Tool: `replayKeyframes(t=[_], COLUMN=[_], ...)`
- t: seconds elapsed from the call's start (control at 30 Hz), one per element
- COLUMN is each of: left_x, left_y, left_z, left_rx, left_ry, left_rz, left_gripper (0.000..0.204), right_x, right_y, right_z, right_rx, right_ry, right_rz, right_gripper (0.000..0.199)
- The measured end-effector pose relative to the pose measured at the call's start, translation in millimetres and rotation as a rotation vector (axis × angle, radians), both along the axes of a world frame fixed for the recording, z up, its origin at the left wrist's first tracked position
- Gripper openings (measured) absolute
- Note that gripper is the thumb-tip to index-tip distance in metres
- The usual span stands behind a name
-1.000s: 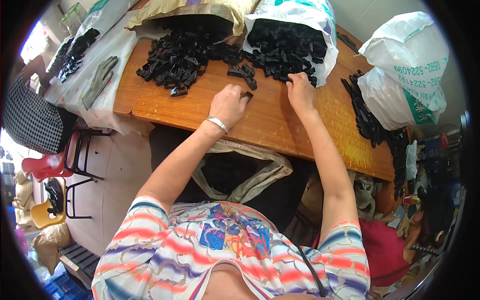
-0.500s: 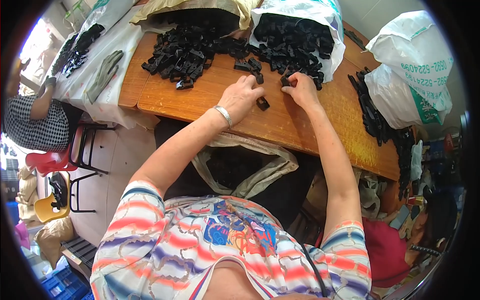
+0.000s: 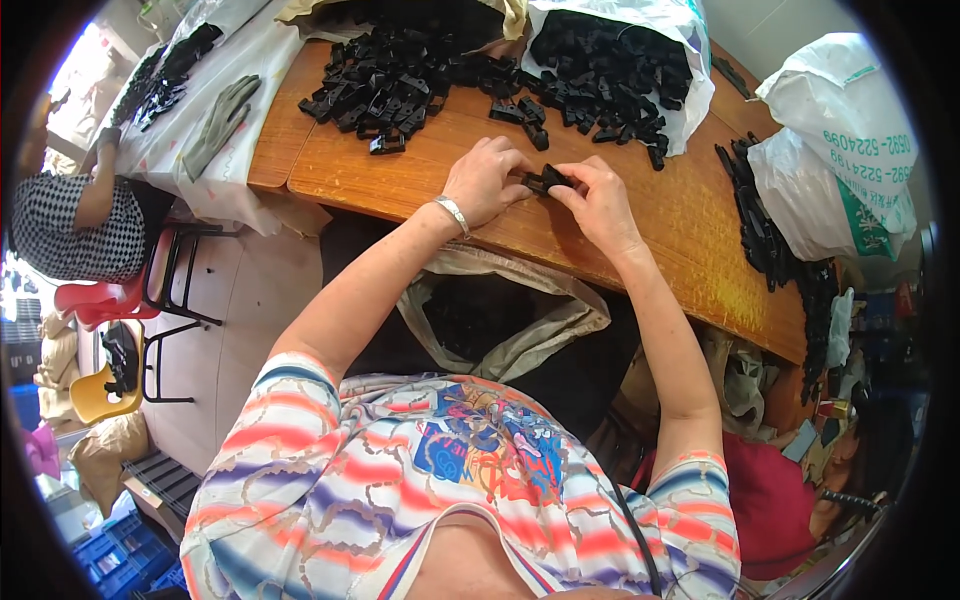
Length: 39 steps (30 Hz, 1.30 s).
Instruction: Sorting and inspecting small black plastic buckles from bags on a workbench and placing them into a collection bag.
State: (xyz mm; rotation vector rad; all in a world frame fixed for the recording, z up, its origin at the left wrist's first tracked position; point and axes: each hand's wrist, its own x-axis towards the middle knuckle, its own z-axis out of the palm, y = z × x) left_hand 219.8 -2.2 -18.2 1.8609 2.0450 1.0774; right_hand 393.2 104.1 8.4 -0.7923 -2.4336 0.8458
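My left hand [image 3: 488, 184] and my right hand [image 3: 598, 207] meet above the near part of the wooden table [image 3: 420, 185]. Small black plastic pieces [image 3: 546, 181] are pinched between their fingertips, one held on each side and touching the other. Fingers cover much of both pieces, so how they fit cannot be told. Just beyond my hands, a few loose black plastic parts [image 3: 520, 115] lie on the wood. Behind them is a heap of similar parts [image 3: 385, 90], and more spill from a white bag [image 3: 697, 80].
An open cloth sack [image 3: 560, 345] with dark contents is at my lap, under the table edge. Long black strips [image 3: 762, 225] and a white plastic bag [image 3: 840, 130] sit at the right. A grey glove [image 3: 222, 128] lies on the left table; another person [image 3: 80, 220] sits beyond it.
My right hand has come from the heap's edge toward the left with a black piece. Both hands now bring their pieces together. The view has shifted slightly.
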Motion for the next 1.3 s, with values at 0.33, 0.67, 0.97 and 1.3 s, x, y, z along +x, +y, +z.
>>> replayKeyframes(t=[0.33, 0.67, 0.97, 1.3], left_x=[1.1, -0.4, -26.1, -31.5], left_y=[0.4, 2.9, 22.0, 64.1], left_z=[-3.0, -2.1, 6.0, 11.8], left_rx=[0.006, 0.006, 0.019, 0.099], left_ry=[0.003, -0.011, -0.030, 0.562], left_rz=[0.004, 0.003, -0.105, -0.123], left_gripper=[0.023, 0.024, 0.032, 0.025], right_x=[-7.3, -8.9, 44.2, 46.6], right_y=[-14.9, -30.4, -94.8, -65.4], right_z=[-7.4, -30.7, -13.0, -11.8], right_rx=[0.185, 0.903, 0.323, 0.291], right_ry=[-0.004, -0.286, -0.011, 0.055], right_rz=[0.034, 0.085, 0.175, 0.223], right_gripper=[0.026, 0.041, 0.035, 0.008])
